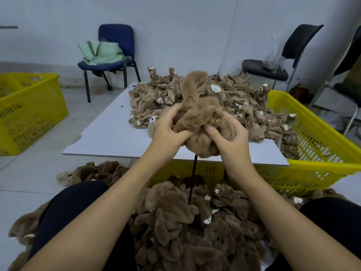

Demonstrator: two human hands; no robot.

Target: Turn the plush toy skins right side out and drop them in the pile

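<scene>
1. Now, your left hand (169,127) and right hand (227,137) both grip one plush skin (199,122), held above the near edge of the white table (101,139), between your knees.
2. Left fingers curl into the fuzzy bunch from its left side; right thumb and fingers pinch a fold on its right. Neither hand is free.
3. Long axis: roughly upright. One furry limb stands up and away from you above the hands; the bunched body hangs below them.
4. A thin black rod (192,180) runs from under the bunch down toward the finished pile (191,231). Whether it goes inside the skin, you cannot tell.
5. Fur shows outward on most of the piece, so turning looks nearly done. That is a judgement only.
6. Drop target lies straight below and toward you, near both hands alike.
7. Unturned heap (175,94) sits beyond on the table, well apart from the furry pile.
</scene>
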